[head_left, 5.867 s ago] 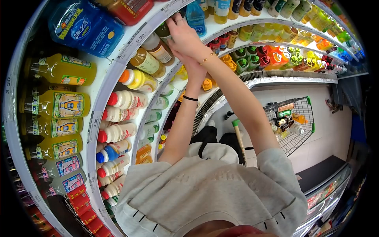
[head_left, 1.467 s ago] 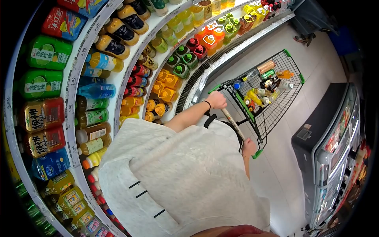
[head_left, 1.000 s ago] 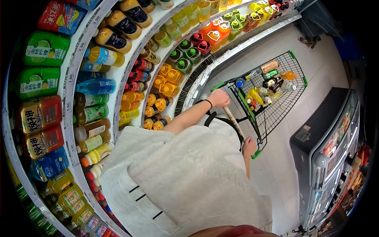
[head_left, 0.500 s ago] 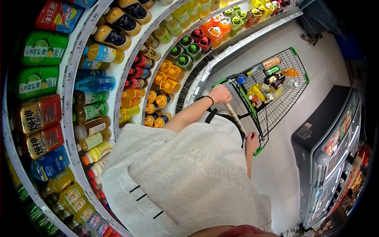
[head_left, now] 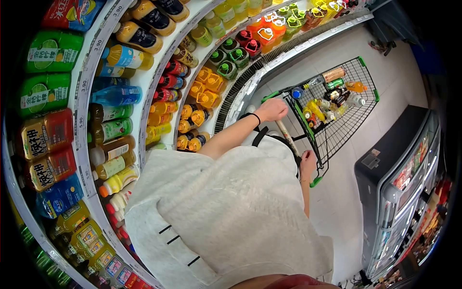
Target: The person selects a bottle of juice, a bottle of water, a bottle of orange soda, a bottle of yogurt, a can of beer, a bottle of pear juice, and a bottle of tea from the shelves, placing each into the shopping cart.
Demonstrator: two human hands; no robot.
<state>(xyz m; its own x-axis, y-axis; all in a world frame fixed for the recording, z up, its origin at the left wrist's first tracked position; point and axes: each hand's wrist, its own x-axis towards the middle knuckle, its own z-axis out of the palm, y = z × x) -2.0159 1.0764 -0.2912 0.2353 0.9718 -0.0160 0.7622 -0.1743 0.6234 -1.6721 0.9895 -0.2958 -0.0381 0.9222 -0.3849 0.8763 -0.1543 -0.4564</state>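
Observation:
My left hand [head_left: 272, 110], with a black band at its wrist, is closed on the upper-left end of the pale handle bar [head_left: 287, 135] of a shopping cart [head_left: 356, 111]. My right hand [head_left: 307, 163] has its fingers curled at the bar's lower end. The cart is a black wire basket with green corners. Inside lie several bottles and cans, among them an orange bottle [head_left: 356, 86], a green can [head_left: 335, 84], a blue-capped bottle [head_left: 297, 92] and yellow bottles [head_left: 315, 110].
Curved shelves [head_left: 86, 86] packed with drink bottles run along the left and top. A dark freezer cabinet [head_left: 385, 159] with a glass front stands at the right. Pale floor tiles [head_left: 332, 212] show around the cart. Dark hanging material [head_left: 397, 24] is at the upper right.
Both hands and the cart have shifted slightly up in the view, and the cart slightly right. The nearby shelves have shifted a little. Both hands stay at the handle.

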